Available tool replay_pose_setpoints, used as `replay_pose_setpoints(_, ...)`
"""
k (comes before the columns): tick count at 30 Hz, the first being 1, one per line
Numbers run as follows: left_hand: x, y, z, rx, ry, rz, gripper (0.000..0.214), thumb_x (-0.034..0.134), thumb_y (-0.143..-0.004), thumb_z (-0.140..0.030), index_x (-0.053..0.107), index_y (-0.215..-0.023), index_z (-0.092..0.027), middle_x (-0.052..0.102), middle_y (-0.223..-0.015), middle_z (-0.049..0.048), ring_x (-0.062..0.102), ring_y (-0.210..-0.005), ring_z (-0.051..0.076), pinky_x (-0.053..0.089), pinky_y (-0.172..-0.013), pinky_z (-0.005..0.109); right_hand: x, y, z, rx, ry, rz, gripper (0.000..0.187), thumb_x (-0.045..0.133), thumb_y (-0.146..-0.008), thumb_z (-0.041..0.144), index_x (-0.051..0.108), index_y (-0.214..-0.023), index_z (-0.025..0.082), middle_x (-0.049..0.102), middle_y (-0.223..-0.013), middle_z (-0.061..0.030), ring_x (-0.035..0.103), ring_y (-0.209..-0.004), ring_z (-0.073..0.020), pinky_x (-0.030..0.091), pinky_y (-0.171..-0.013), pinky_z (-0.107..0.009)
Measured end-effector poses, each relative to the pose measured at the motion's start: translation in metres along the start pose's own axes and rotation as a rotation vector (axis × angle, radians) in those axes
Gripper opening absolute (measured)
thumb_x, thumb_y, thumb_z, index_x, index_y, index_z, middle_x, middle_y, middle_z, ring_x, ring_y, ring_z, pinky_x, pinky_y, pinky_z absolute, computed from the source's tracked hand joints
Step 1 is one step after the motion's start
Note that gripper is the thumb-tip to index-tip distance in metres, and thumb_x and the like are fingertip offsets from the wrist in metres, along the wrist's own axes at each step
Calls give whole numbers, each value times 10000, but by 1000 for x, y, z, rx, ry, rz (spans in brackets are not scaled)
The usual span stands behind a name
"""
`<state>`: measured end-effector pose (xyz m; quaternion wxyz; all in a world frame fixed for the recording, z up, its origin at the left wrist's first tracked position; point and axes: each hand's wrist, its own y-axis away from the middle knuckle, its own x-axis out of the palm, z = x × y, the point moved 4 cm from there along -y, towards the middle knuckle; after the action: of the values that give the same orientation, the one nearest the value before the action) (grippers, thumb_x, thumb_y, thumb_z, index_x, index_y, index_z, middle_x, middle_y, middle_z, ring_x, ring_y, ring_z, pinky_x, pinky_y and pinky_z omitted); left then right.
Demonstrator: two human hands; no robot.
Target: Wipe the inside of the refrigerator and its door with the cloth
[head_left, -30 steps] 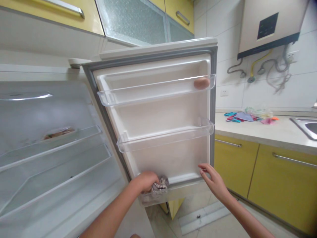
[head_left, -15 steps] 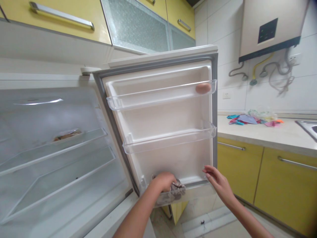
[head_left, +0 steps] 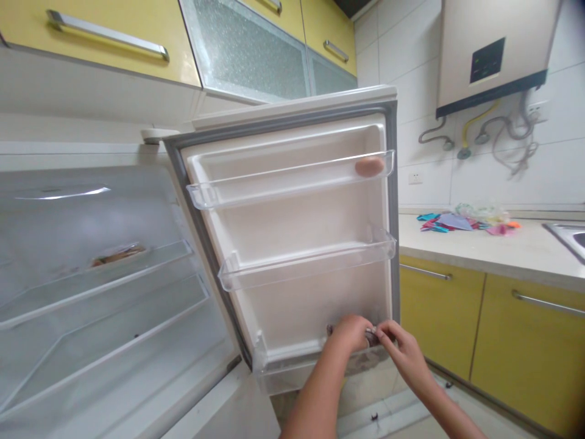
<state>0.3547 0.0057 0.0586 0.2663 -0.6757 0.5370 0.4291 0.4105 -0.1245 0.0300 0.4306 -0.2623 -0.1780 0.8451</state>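
Two grips meet on one small grey cloth (head_left: 371,336). Only a crumpled bit of it shows between them, at the right end of the bottom door bin (head_left: 292,373), low on the open fridge door (head_left: 301,305). Our left grip (head_left: 353,331) is curled closed over the cloth from the left and above, covering most of it. Our right grip (head_left: 398,344) sits to the right, fingertips bent in narrow against the cloth's right edge; we cannot tell whether they pinch it or only touch it. So the cloth lies just right of the left grip and just left of the right one, more under the left; its long axis is hidden. Higher on the door, the top door bin (head_left: 274,186) holds one egg (head_left: 369,166) at its right end. Left of the door are the fridge's glass shelves (head_left: 114,286). Right of it, a table (head_left: 479,250) carries coloured scraps (head_left: 452,221) near the wall.
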Motion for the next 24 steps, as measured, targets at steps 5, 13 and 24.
replay_pose_setpoints(5,-18,14,23,-55,259,-254,260,686,-731,-327,741,-953,-203,779,-907,81,687,-852,231,518,-868,383,1,-2,-7,-15,-36,-14,326,531,-909,527,687,-880,242,709,-904,-65,649,-885,-245,509,-801,-348)
replay_pose_setpoints(13,-53,113,84,-263,829,-1015,338,492,-803,-289,645,-1065,-140,743,-1002,106,712,-851,200,577,-730,326,2,-2,-14,-57,15,-18,276,557,-901,492,692,-874,253,705,-925,-70,642,-944,-263,496,-874,-392)
replay_pose_setpoints(24,-82,164,74,-278,1012,-1706,432,649,-705,-201,639,-1136,-178,725,-1063,89,708,-849,218,597,-644,315,3,-1,-11,-72,55,-1,318,543,-908,514,704,-869,243,711,-916,-84,646,-923,-264,512,-850,-394)
